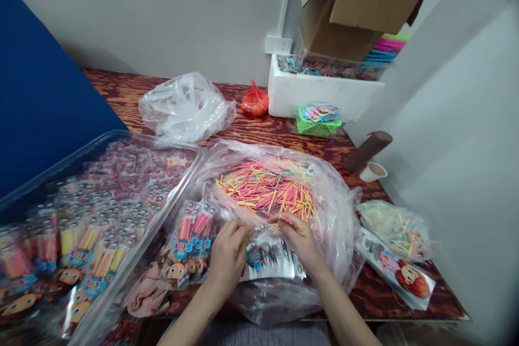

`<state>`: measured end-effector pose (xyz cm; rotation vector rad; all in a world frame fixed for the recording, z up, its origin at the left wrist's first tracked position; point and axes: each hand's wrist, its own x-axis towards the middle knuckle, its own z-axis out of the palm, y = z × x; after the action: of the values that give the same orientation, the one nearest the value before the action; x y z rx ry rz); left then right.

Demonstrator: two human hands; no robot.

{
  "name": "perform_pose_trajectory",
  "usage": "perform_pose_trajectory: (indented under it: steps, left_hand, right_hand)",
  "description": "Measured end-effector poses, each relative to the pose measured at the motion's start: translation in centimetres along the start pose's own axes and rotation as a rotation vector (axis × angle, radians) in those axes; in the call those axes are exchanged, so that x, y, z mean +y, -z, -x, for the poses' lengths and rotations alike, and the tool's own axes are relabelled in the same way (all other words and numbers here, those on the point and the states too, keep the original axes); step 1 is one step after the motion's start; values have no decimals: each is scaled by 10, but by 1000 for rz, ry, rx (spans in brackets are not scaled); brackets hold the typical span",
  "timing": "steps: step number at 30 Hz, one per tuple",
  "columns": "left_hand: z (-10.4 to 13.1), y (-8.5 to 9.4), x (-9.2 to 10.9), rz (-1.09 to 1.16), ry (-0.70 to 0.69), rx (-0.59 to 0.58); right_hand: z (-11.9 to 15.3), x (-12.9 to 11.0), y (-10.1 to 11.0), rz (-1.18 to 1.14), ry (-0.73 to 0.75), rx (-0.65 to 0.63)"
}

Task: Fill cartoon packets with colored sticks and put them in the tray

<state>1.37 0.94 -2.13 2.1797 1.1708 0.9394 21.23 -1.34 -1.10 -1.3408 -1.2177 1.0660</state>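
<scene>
My left hand (230, 251) is closed, fingers pinched at the open end of a small printed plastic packet (267, 259) near the table's front. My right hand (299, 238) is closed too, its fingertips at the packet's upper edge; what they hold is too small to make out. Just beyond both hands, a large clear bag (336, 200) lies open around a heap of thin pink and yellow sticks (271, 189). Filled packets with a cartoon face (190, 240) lie left of my left hand.
A clear tub (190, 173) of packets stands left. A crumpled bag (188, 111), red bag (254, 101), green basket (318, 127) and foam box (320, 92) stand behind. Right are a brown bottle (368, 150), paper cup (373, 172) and stick bag (401, 232).
</scene>
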Motion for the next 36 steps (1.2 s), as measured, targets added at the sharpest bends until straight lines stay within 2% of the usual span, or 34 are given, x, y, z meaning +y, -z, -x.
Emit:
perform_pose_trajectory:
  steps: [4,7,9,13,17,21,25,27,32,36]
  left_hand:
    - [-1,11,0,225,183,19]
    - [-1,13,-1,364,266,44]
    - [-2,13,-1,444,305,51]
    - [-2,13,0,550,363,55]
    - [-2,13,1,606,409,61]
    - [0,13,0,647,436,57]
    - [2,13,0,670,424,101]
    - [4,14,-2,685,402,130]
    - [16,20,-9,690,395,188]
    - [25,29,-14,693,427,220]
  right_hand:
    - [-6,5,-4,-100,-16,51]
    - [-18,-3,-8,-384,-54,139]
    - [-30,-13,-12,-589,-80,153]
    - [-48,-35,-26,-787,-103,77]
    - [-48,-45,-42,-830,-144,-12]
    - [-35,-47,-50,-700,-206,-41]
    - [-17,-53,-55,-398,-201,-101]
    - [-9,-56,-60,-273,-157,-105]
    - [6,-55,-77,-79,32,18]
    - [16,-56,-92,172,181,-43]
